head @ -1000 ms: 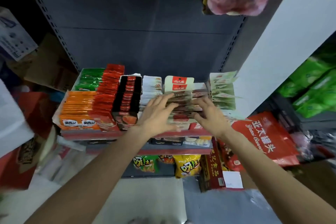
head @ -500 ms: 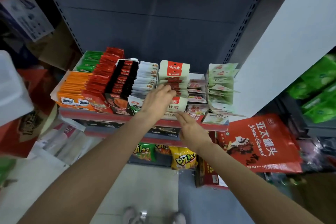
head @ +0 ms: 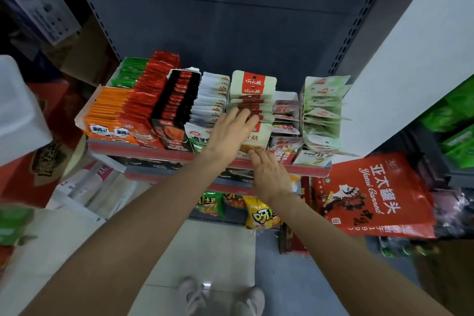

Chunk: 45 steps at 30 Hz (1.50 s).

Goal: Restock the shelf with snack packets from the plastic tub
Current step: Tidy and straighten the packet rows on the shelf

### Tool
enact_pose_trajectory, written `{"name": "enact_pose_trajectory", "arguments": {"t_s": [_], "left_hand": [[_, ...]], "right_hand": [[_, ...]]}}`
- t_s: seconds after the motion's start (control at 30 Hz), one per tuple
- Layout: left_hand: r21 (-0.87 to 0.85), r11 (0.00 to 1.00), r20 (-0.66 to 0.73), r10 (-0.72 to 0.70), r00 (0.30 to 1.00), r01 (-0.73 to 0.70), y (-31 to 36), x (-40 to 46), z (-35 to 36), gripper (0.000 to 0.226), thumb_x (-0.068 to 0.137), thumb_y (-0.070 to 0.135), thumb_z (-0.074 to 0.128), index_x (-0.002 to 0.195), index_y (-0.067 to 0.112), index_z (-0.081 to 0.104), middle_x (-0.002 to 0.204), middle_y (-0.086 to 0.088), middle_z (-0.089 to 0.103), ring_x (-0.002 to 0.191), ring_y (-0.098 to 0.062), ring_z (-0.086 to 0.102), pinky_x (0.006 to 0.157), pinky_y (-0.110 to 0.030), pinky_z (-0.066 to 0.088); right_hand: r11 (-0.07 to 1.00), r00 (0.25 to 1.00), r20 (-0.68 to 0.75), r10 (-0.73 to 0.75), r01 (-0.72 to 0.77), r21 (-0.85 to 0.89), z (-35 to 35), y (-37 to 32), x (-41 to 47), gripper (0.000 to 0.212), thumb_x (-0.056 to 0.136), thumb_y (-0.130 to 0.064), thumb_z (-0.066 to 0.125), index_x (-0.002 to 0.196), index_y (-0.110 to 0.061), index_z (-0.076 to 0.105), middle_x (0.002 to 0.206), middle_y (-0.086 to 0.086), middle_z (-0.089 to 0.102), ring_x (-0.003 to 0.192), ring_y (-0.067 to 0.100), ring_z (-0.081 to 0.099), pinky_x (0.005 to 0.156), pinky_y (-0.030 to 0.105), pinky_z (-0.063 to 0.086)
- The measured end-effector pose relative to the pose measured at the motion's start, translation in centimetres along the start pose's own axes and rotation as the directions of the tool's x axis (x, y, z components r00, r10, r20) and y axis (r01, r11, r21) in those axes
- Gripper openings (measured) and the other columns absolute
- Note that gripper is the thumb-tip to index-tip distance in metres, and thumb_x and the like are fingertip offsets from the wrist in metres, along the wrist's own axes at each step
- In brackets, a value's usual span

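The shelf (head: 164, 155) with a red front rail carries rows of upright snack packets. A row of cream packets with red labels (head: 252, 90) stands in the middle. My left hand (head: 228, 133) lies flat on the tops of that row, fingers stretched over the packets. My right hand (head: 269, 174) is lower, its fingertips touching the bottom of the front cream packet at the rail. Neither hand grips a packet. A white plastic tub (head: 18, 113) shows at the left edge.
Orange (head: 107, 113), red (head: 148, 95), black (head: 177, 105), white (head: 210, 100) and pale green (head: 323, 108) packet rows fill the shelf. A big red bag (head: 372, 195) hangs at the right. Yellow and green snack bags (head: 259, 215) sit on a lower shelf. My shoes (head: 220, 295) stand on the tiled floor.
Both hands held a stack of cream packets a second ago; the stack now stands in the row. My right hand dropped to the front rail and my left hand lies on the tops.
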<state>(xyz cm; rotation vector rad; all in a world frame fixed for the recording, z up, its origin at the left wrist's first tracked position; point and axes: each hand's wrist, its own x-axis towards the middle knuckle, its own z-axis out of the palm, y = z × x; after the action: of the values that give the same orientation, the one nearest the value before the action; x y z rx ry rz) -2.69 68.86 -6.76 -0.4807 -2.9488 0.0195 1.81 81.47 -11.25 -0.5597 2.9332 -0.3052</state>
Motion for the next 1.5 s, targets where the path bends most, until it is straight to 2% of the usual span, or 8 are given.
{"name": "enact_pose_trajectory", "arguments": {"t_s": [0.23, 0.33, 0.5, 0.57, 0.73, 1.03, 1.3, 1.5], "left_hand": [[-0.204, 0.966, -0.009, -0.167, 0.986, 0.161, -0.8, 1.8, -0.5, 0.054, 0.086, 0.015, 0.062, 0.134, 0.014, 0.038, 0.134, -0.012, 0.039, 0.125, -0.027, 0.037, 0.102, -0.037, 0.034], [-0.141, 0.987, -0.047, -0.089, 0.995, 0.082, -0.9, -0.3, 0.8, 0.069, 0.08, 0.0, 0.062, 0.141, 0.013, 0.032, 0.141, -0.012, 0.036, 0.133, -0.026, 0.032, 0.111, -0.037, 0.028], [-0.053, 0.997, -0.108, 0.045, 0.993, -0.051, -1.3, -1.6, 1.5, 0.078, 0.066, -0.008, 0.072, 0.137, 0.006, 0.043, 0.12, -0.013, 0.058, 0.111, -0.028, 0.055, 0.098, -0.037, 0.044], [-0.051, 0.995, -0.107, 0.082, 0.991, -0.088, -1.9, -2.1, 1.5, 0.074, 0.065, -0.006, 0.076, 0.133, 0.006, 0.049, 0.12, -0.014, 0.06, 0.11, -0.03, 0.058, 0.092, -0.038, 0.049], [-0.07, 0.987, -0.192, 0.128, 0.973, -0.143, -2.2, -3.3, 1.1, 0.072, 0.041, -0.018, 0.081, 0.109, 0.002, 0.068, 0.107, -0.017, 0.068, 0.094, -0.032, 0.068, 0.067, -0.04, 0.057], [-0.12, 0.978, -0.282, 0.134, 0.95, -0.173, -1.9, -4.4, 1.7, 0.052, 0.049, -0.014, 0.079, 0.095, 0.011, 0.075, 0.087, -0.006, 0.067, 0.078, -0.021, 0.061, 0.049, -0.026, 0.049], [-0.124, 0.982, -0.274, 0.103, 0.956, -0.141, -1.8, -4.7, 1.6, 0.055, 0.047, -0.01, 0.083, 0.096, 0.014, 0.074, 0.09, -0.004, 0.067, 0.08, -0.019, 0.061, 0.049, -0.024, 0.05], [-0.203, 0.973, -0.298, 0.046, 0.953, -0.11, -1.5, -3.8, 1.4, 0.049, 0.046, -0.017, 0.08, 0.089, 0.005, 0.074, 0.081, -0.008, 0.073, 0.072, -0.024, 0.067, 0.054, -0.029, 0.055]], "right_hand": [[1.0, 0.994, 0.112, 0.002, 0.001, -0.021, -0.9, -0.3, 0.9, 0.059, 0.084, -0.001, 0.054, 0.137, -0.015, 0.031, 0.134, 0.003, 0.039, 0.122, 0.021, 0.036, 0.1, 0.033, 0.041], [0.999, 0.981, 0.196, 0.008, -0.015, 0.033, -2.0, -0.5, 0.1, 0.063, 0.088, -0.003, 0.054, 0.144, -0.016, 0.028, 0.144, 0.002, 0.031, 0.127, 0.023, 0.039, 0.098, 0.038, 0.043], [0.961, 0.942, -0.335, 0.031, 0.064, 0.268, -5.9, 1.0, -0.9, 0.03, 0.09, 0.0, 0.048, 0.116, -0.005, 0.062, 0.115, 0.011, 0.059, 0.097, 0.027, 0.061, 0.082, 0.032, 0.049], [0.947, 0.917, -0.393, 0.066, 0.065, 0.313, -7.3, 2.2, 0.5, 0.028, 0.09, 0.003, 0.049, 0.112, -0.003, 0.064, 0.111, 0.013, 0.061, 0.095, 0.028, 0.062, 0.084, 0.032, 0.047], [0.972, 0.983, -0.161, -0.092, 0.124, 0.2, -7.9, 3.8, 4.3, 0.032, 0.089, -0.019, 0.063, 0.12, -0.008, 0.063, 0.128, 0.009, 0.058, 0.117, 0.023, 0.055, 0.101, 0.026, 0.037], [0.979, 0.983, -0.033, -0.182, 0.184, 0.083, -7.4, 4.9, 5.5, 0.038, 0.087, -0.022, 0.065, 0.123, -0.008, 0.061, 0.138, 0.003, 0.039, 0.127, 0.016, 0.044, 0.11, 0.026, 0.03], [0.969, 0.964, -0.186, -0.189, 0.153, -0.192, -6.2, 3.5, 6.5, 0.023, 0.087, -0.016, 0.063, 0.108, -0.008, 0.069, 0.12, 0.008, 0.042, 0.114, 0.024, 0.04, 0.097, 0.033, 0.041], [0.984, 0.99, -0.01, -0.141, 0.141, 0.111, -7.5, 3.9, 8.3, 0.021, 0.088, -0.005, 0.06, 0.107, -0.007, 0.07, 0.115, 0.012, 0.064, 0.105, 0.028, 0.06, 0.087, 0.029, 0.045]]}}
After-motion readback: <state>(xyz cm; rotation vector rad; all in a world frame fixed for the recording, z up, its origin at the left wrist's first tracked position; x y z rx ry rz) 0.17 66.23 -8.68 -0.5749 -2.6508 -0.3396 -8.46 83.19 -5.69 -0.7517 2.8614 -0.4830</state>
